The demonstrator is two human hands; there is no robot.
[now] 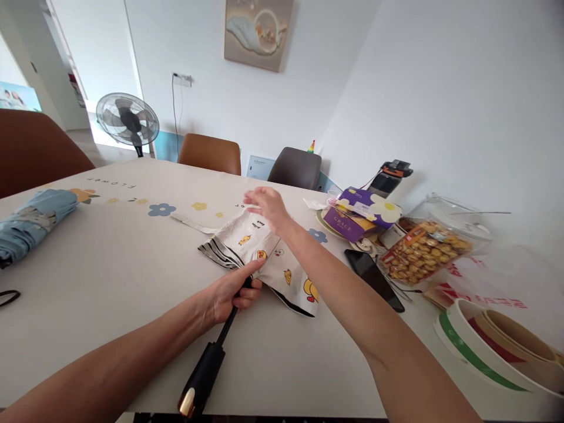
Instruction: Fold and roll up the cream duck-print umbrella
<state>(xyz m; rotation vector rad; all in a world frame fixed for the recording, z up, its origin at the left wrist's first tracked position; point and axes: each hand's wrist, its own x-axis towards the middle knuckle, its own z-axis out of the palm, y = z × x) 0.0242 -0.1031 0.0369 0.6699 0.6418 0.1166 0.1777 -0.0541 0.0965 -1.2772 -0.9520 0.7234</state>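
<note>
A white umbrella point(247, 238) printed with yellow ducks lies partly folded on the table, its canopy edges lined in black. My left hand point(240, 292) is wrapped round its black shaft just below the canopy. The black handle point(203, 376) with a gold-coloured button points toward the table's near edge. Over the canopy's far part is my right hand point(267, 205), fingers spread and curved, with nothing visible in them. Whether its palm touches the fabric I cannot tell. A pale strap point(189, 222) sticks out to the left of the canopy.
A folded blue umbrella point(39, 223) lies at the left, near a black loop point(9, 298). On the right are a purple tissue box point(352, 214), a phone point(373, 279), a snack jar point(434, 244) and tape rolls point(478, 352). Chairs point(209, 154) line the far side.
</note>
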